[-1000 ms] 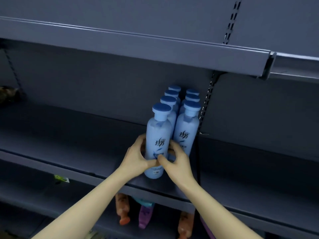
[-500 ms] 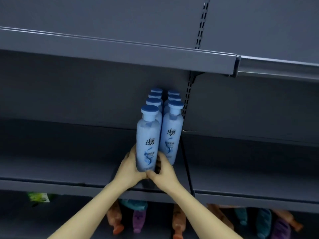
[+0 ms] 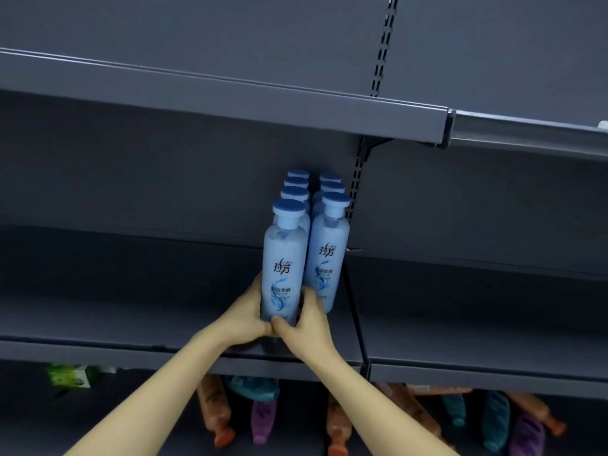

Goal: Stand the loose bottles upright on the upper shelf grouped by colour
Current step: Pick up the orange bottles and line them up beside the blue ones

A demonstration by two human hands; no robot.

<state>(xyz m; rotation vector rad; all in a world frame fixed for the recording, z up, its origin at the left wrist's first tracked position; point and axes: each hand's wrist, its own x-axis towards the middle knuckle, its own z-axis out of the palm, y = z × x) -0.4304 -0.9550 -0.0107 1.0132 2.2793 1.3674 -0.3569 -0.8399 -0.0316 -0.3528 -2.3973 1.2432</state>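
I grip the front light-blue shampoo bottle (image 3: 283, 271) low on its body with both my left hand (image 3: 245, 315) and right hand (image 3: 307, 319), standing it at the front of two blue-capped rows on the upper shelf (image 3: 131, 348). Its smooth, rigid plastic looks slippery and top-heavy, so I judge this low two-sided hold safest.

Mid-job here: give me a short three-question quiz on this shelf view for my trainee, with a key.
1. True or false: both the left hand and the right hand grip the front bottle.
2. How many blue caps show on the upper shelf?
3. The loose bottles below are: A) upright, B) on their sides, C) in a box.
Key: 1 true; 2 seven; 3 B.
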